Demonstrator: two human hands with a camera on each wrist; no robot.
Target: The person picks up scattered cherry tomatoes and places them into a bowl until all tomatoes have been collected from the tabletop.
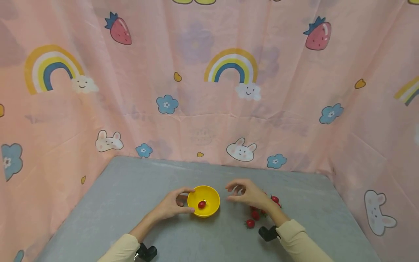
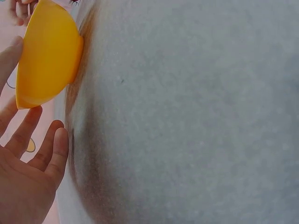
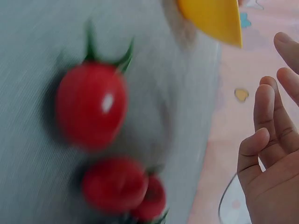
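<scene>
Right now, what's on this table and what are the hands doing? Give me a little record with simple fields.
Surface: grey tabletop
Container: yellow bowl, upright
Inside it: one small red tomato
Left hand: fingers and thumb grip the bowl's rim
Right hand: beside the bowl, apart from it, holding nothing visible
Loose tomatoes: several, partly hidden by the right arm; exact count unclear
Backdrop: pink patterned curtain

A flat, matte grey tabletop (image 1: 190, 242) carries 1 smooth, round yellow bowl (image 1: 212, 204), standing upright near the middle. To its right lie several small, glossy red tomatoes with green stems (image 1: 250, 223), loosely clustered, some partly hidden.
</scene>
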